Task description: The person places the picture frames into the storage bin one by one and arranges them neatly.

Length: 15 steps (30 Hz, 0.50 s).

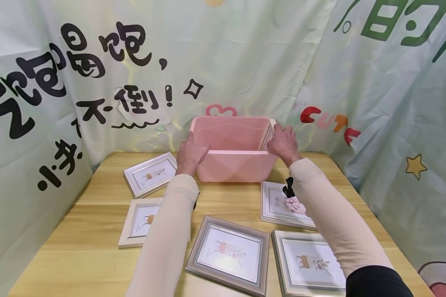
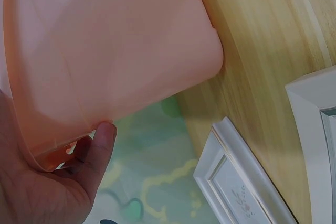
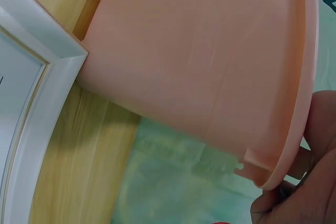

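A pink plastic storage bin (image 1: 235, 167) stands at the back of the wooden table. My left hand (image 1: 191, 156) grips its left end at the rim; the left wrist view shows fingers (image 2: 97, 150) curled round the handle there. On the opposite end, my right hand (image 1: 283, 144) holds the rim, with fingertips tucked beneath it in the right wrist view. Inside the bin, against the right wall, leans a light-edged flat piece (image 1: 266, 137) that looks like a picture frame. The bin's floor is hidden by its front wall.
Picture frames lie about: a silver-white one (image 1: 150, 175) back left, a cream one (image 1: 128, 237) below it, a taupe one (image 1: 228, 251) front centre, a white one (image 1: 273, 208) at right, a cream one (image 1: 308, 264) front right. A printed cloth (image 1: 245, 74) hangs behind the bin.
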{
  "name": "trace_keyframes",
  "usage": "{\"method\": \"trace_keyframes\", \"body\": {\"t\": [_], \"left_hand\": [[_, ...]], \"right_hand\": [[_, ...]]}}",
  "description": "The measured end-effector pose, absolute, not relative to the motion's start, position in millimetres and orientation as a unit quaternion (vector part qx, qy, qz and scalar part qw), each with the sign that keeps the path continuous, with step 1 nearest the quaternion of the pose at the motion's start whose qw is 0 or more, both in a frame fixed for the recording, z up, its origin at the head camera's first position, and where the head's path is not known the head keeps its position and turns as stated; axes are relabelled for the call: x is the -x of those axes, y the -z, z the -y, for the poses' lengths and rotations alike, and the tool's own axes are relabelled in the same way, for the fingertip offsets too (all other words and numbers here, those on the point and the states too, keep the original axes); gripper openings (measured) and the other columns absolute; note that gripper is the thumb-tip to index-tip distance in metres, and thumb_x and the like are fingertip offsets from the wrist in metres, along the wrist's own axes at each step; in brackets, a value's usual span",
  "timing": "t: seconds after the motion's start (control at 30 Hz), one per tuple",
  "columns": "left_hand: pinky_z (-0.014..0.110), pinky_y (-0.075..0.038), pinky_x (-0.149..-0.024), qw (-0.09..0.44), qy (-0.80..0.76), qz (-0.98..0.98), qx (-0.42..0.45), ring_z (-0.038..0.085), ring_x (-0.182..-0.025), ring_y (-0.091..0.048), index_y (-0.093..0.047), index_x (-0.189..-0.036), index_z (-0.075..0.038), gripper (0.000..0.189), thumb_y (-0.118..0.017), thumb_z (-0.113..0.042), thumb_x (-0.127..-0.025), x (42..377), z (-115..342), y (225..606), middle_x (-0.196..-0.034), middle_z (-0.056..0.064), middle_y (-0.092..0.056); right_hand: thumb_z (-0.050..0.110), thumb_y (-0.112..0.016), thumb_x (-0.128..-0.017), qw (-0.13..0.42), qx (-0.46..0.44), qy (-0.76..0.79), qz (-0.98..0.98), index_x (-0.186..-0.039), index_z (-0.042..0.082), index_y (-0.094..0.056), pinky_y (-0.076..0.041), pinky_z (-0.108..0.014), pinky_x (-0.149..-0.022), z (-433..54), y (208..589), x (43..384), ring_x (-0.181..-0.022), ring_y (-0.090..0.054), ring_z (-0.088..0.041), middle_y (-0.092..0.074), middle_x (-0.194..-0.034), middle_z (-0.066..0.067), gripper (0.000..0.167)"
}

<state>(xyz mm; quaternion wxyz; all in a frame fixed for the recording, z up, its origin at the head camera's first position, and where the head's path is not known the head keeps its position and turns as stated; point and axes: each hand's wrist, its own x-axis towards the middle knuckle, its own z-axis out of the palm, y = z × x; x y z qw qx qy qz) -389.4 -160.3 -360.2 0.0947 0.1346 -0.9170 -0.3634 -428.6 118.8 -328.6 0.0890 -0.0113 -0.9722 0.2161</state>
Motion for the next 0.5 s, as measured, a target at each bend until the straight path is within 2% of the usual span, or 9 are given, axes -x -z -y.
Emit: {"method": "trace_keyframes", "body": {"t": [0.2,0.33,0.5], "left_hand": [[0.051,-0.042,-0.103,0.092,0.353,0.922,-0.133,0.038,-0.123,-0.051,-0.015,-0.156,-0.023,0.092,-0.056,-0.054,-0.080,392.5,161.0,360.7,-0.141,0.022,-0.046],[0.051,-0.042,-0.103,0.090,0.354,0.921,-0.132,0.038,-0.123,-0.051,-0.015,-0.156,-0.023,0.091,-0.056,-0.054,-0.081,392.8,161.7,360.4,-0.141,0.022,-0.046],[0.052,-0.041,-0.103,0.091,0.362,0.918,-0.131,0.038,-0.119,-0.051,-0.018,-0.156,-0.024,0.088,-0.056,-0.052,-0.081,391.7,161.8,358.8,-0.140,0.021,-0.045]], "right_hand": [[0.026,-0.053,-0.091,0.094,-0.005,-0.208,0.974,-0.151,0.009,-0.028,-0.040,-0.056,-0.093,-124.5,330.3,428.0,-0.117,-0.035,-0.042,-0.035,-0.133,-0.028,0.067],[0.037,-0.052,-0.094,0.093,-0.020,-0.182,0.979,-0.155,0.017,-0.022,-0.036,-0.060,-0.098,-126.2,330.6,429.1,-0.125,-0.032,-0.044,-0.033,-0.140,-0.027,0.071],[0.055,-0.042,-0.096,0.080,-0.033,-0.157,0.984,-0.157,0.026,-0.011,-0.024,-0.070,-0.106,-126.1,327.5,427.6,-0.140,-0.019,-0.048,-0.018,-0.156,-0.024,0.074]]}}
